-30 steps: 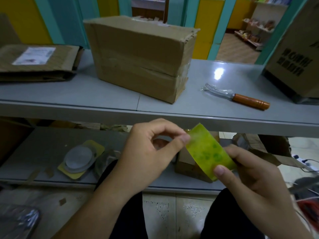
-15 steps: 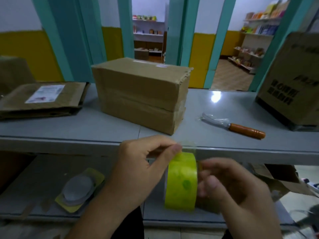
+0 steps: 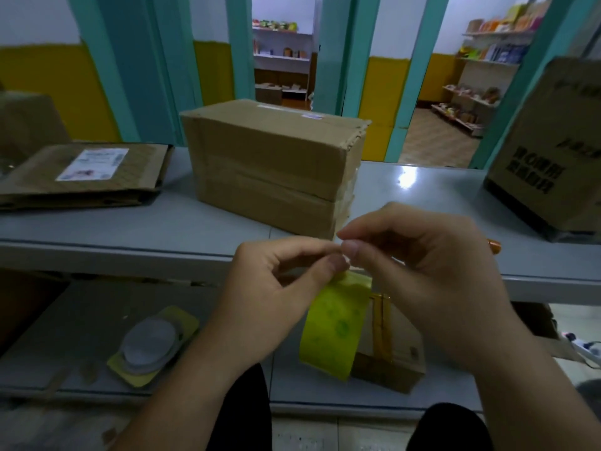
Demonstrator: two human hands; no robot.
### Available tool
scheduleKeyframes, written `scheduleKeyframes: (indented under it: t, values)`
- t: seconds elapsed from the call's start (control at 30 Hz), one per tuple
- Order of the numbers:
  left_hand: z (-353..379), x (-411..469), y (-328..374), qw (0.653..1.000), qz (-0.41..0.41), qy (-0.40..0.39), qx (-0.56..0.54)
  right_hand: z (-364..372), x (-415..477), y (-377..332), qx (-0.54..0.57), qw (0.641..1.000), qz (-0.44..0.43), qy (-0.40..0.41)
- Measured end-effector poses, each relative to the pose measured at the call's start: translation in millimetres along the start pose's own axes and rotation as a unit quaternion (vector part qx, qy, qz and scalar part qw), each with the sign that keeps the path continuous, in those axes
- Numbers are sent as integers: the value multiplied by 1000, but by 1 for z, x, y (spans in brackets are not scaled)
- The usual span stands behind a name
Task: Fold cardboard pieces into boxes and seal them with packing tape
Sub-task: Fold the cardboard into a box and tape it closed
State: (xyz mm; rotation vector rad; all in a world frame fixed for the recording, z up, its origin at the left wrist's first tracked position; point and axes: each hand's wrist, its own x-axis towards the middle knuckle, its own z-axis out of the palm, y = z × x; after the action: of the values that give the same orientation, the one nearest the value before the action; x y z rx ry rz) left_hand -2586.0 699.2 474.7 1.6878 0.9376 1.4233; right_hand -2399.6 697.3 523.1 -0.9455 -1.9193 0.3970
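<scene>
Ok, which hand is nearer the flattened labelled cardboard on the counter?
Left. The left hand, on the tape roll, sits right of the flattened cardboard; the right hand lies farther right.

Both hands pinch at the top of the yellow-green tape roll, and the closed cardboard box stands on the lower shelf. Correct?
No. The head view shows the closed cardboard box on the upper counter, not the lower shelf. The left hand and right hand do pinch at the top of the yellow-green tape roll.

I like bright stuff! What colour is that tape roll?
Tape roll: yellow-green with green dots; head view.
</scene>
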Motion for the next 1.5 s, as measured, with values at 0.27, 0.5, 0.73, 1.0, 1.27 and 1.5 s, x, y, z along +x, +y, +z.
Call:
scheduleKeyframes:
  t: [0.27, 0.5, 0.73, 1.0, 1.27, 1.5]
  values:
    - [8, -28, -31, 993, -59, 17, -105, -6, 16, -8, 80, 996, 28, 25]
    - [12, -27, -30, 997, -30, -5, -67, -2, 36, 0, 90, 994, 32, 54]
    - [25, -29, -31, 991, -120, 39, -54, -24, 52, -6, 101, 987, 23, 123]
    - [12, -31, -7, 994, -83, 34, -64, -24, 92, 18, 82, 985, 95, 117]
    - [4, 7, 10, 985, -140, 78, -62, -19, 130, 31, 58, 981, 147, 109]
    - [7, 12, 10, 980, -167, 68, -87, -18, 138, 36, 47, 979, 178, 88]
